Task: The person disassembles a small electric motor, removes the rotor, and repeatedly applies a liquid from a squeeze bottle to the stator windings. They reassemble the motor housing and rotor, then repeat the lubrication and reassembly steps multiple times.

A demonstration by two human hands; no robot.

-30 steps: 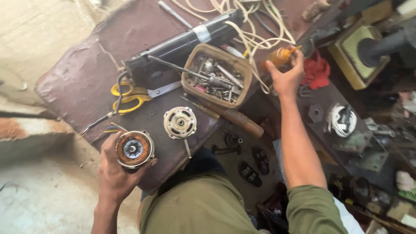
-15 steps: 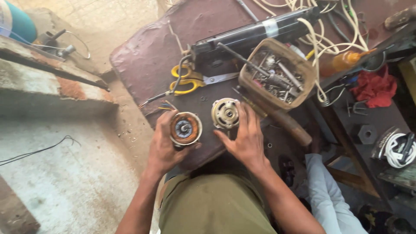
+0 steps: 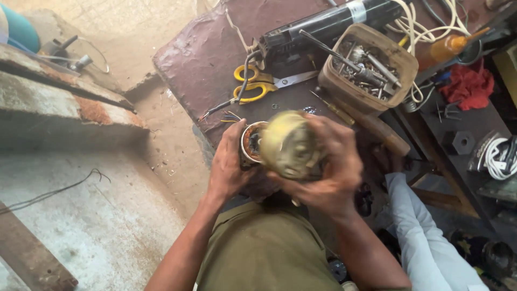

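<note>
My left hand (image 3: 229, 161) grips a round motor stator (image 3: 250, 141) with copper windings and thin coloured wires at its top. My right hand (image 3: 329, 164) holds a pale metal end cover (image 3: 286, 144), blurred by motion, pressed against the stator's open face. Both hands are raised together above my lap, in front of the near edge of the dark workbench (image 3: 210, 59).
On the bench lie yellow-handled scissors (image 3: 254, 82), a long black cylinder (image 3: 323, 27), a brown tub of metal tools (image 3: 369, 62) and white cords (image 3: 420, 27). An orange bottle (image 3: 447, 47), red rag (image 3: 469, 85) and a wooden handle (image 3: 379, 132) sit to the right. Concrete steps (image 3: 64, 108) rise at left.
My right hand has picked the end cover up off the bench and brought it onto the stator in my left hand. Both hands have risen closer to the camera.
</note>
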